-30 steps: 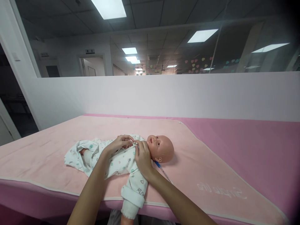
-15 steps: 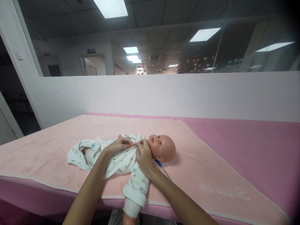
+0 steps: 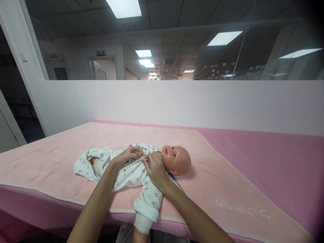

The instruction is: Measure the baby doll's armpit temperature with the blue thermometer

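Note:
A baby doll (image 3: 178,160) lies on its back, head to the right, in a white printed baby garment (image 3: 130,175). My left hand (image 3: 130,154) is over the doll's chest with its fingers curled; what they hold, if anything, is hidden. Just below the doll's chin, my right hand (image 3: 155,168) has its fingers on the garment's front, a fold of cloth between thumb and fingers. One sleeve (image 3: 146,209), turned up at the cuff, hangs over the table's near edge with the doll's arm in it. The garment's lower end is loose around a leg.
A peach blanket (image 3: 215,182) with a pale edge lies under the doll, on a pink table covering (image 3: 283,162). Beside the doll's neck, a thin blue-ended object (image 3: 172,176) rests partly hidden. A white wall (image 3: 177,101) with a window above it stands behind.
My left hand's fingers have curled and drawn slightly away from the right hand's fingertips. My right hand's fingers lie flatter over the chest, and its thumb has moved apart from them.

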Demonstrator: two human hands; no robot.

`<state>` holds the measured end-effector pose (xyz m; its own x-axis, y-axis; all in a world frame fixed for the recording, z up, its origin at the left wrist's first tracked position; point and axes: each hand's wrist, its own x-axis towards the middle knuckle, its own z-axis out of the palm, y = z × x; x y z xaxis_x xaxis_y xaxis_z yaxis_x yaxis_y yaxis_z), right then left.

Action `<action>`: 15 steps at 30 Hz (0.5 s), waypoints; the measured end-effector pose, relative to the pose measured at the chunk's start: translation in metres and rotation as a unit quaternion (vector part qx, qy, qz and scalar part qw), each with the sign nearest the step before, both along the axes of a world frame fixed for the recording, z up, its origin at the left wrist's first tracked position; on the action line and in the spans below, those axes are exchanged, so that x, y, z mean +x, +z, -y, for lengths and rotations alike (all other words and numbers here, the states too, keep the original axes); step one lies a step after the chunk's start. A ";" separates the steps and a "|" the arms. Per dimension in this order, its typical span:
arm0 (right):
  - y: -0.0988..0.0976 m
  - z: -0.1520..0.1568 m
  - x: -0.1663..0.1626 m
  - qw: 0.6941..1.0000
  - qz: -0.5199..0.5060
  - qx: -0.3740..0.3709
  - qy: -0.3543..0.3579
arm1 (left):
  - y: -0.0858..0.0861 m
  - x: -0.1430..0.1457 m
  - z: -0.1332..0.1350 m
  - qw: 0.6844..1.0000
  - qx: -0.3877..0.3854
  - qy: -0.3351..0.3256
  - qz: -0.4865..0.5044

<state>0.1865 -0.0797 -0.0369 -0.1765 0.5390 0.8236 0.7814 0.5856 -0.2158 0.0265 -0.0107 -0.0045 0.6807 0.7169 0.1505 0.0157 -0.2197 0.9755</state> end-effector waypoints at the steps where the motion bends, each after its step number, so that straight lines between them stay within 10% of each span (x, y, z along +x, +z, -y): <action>1: 0.000 0.000 0.000 1.000 -0.003 0.000 -0.003 | -0.001 0.000 0.000 1.000 -0.003 -0.004 0.000; 15: 0.000 0.002 -0.002 1.000 -0.007 -0.008 -0.029 | 0.001 0.000 0.001 1.000 -0.014 -0.019 -0.020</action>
